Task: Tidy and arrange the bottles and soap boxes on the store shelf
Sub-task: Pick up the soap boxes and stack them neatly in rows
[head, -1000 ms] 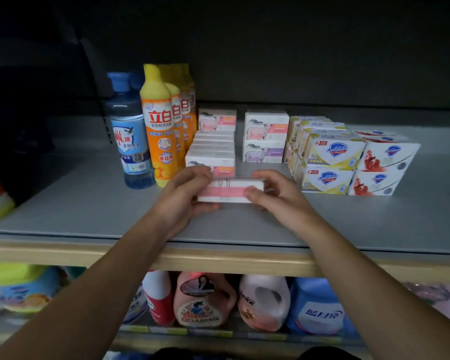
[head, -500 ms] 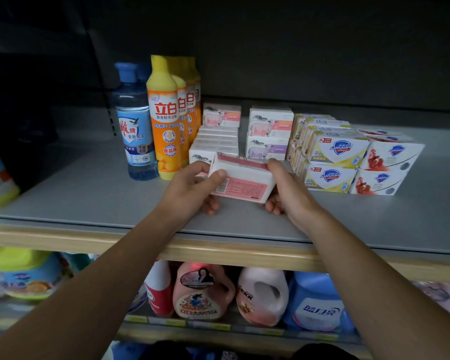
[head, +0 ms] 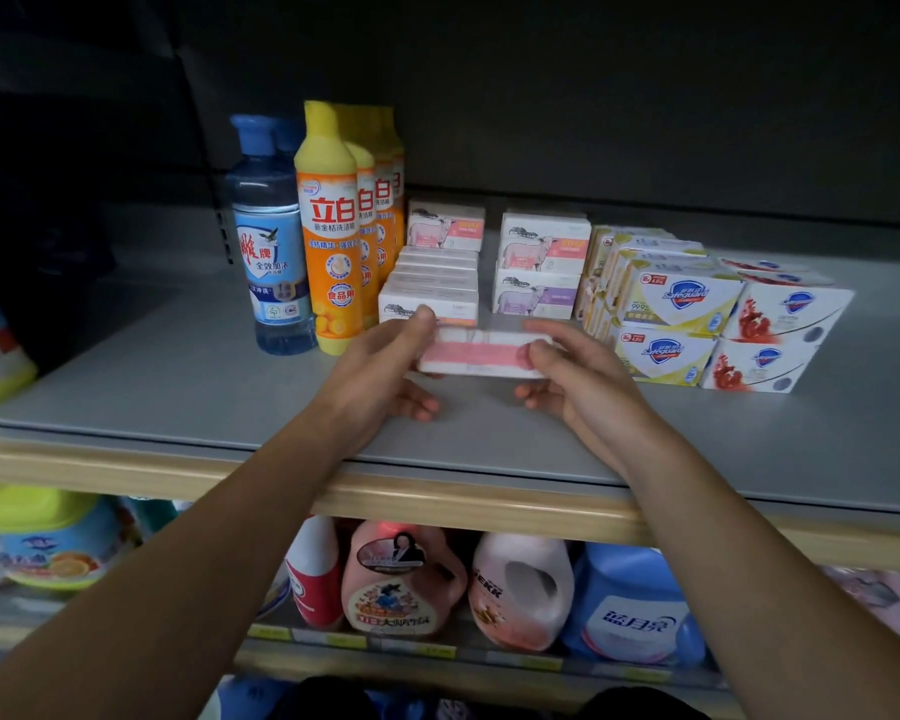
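Step in hand: repositioning one pink-striped soap box (head: 481,354), carried above the shelf (head: 178,387) near its front edge, just before the flat row of soap boxes (head: 432,283). The left hand (head: 380,371) and right hand (head: 578,381) pinch its ends, thumbs on top, fingers beneath. Next move likely requires squaring it against that row.
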### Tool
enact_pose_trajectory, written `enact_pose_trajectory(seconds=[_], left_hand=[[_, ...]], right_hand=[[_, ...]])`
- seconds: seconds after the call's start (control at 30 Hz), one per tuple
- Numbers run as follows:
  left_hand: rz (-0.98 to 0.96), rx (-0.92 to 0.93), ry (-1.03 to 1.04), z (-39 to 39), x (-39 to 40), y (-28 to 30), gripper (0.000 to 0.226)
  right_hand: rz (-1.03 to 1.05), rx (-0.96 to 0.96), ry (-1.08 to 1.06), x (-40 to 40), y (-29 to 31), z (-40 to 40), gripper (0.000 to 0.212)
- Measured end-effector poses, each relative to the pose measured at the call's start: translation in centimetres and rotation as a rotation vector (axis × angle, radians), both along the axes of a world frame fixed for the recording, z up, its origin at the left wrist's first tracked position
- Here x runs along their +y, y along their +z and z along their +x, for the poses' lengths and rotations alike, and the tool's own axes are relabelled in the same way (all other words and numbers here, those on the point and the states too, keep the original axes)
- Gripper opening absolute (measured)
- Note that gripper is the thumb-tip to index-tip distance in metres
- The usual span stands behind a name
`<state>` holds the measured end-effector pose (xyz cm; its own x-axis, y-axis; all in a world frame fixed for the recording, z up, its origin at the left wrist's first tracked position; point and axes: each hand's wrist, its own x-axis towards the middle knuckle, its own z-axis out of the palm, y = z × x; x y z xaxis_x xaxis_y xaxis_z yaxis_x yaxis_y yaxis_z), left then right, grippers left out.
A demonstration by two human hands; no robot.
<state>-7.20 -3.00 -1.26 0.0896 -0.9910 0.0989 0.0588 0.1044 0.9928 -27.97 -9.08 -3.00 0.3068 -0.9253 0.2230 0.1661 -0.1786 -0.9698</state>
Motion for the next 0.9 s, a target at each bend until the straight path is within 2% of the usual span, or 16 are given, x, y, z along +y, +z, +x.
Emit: enact_pose_trajectory(seconds=[0.07, 0.1, 0.17, 0.33, 0.47, 0.63, 0.7, 0.8, 0.9], left_hand=[[0.006, 0.041, -0.013, 0.3, -0.2, -0.1, 0.038], [-0.003, 0.059, -0.026, 0.4, -0.3, -0.2, 0.028], [-0.025, 0.093, -0.058, 0.6, -0.3, -0.4, 0.026], [-0.056, 0.114, -0.097, 0.8, -0.3, -0.6, 0.063], [-0.079, 0.072, -0.081, 0.8, -0.3, -0.7, 0.055], [-0.064, 0.043, -0.08, 0.6, -0.2, -0.4, 0.058], [-0.065, 0.072, -0.073, 0.6, -0.1, -0.2, 0.051], [-0.05, 0.172, -0.058, 0.5, 0.1, -0.2, 0.021], [-0.081, 0.13, -0.042, 0.2, 0.1, -0.4, 0.009]], right_hand=[[-0.046, 0.075, 0.053, 0.1, -0.2, 0.0, 0.042], [-0.062, 0.109, 0.051, 0.2, -0.2, 0.0, 0.047], [-0.091, 0.118, 0.026, 0.2, -0.3, 0.1, 0.045], [-0.143, 0.179, -0.083, -0.3, -0.6, 0.1, 0.05], [-0.222, 0.317, -0.139, -0.1, -0.8, 0.6, 0.034], [-0.179, 0.244, -0.151, 0.4, -0.5, 0.4, 0.04], [-0.167, 0.201, -0.109, 0.7, -0.4, 0.4, 0.039], [-0.174, 0.135, -0.071, 0.8, -0.3, 0.4, 0.032], [-0.257, 0.25, -0.106, 0.9, -0.3, 0.1, 0.029]])
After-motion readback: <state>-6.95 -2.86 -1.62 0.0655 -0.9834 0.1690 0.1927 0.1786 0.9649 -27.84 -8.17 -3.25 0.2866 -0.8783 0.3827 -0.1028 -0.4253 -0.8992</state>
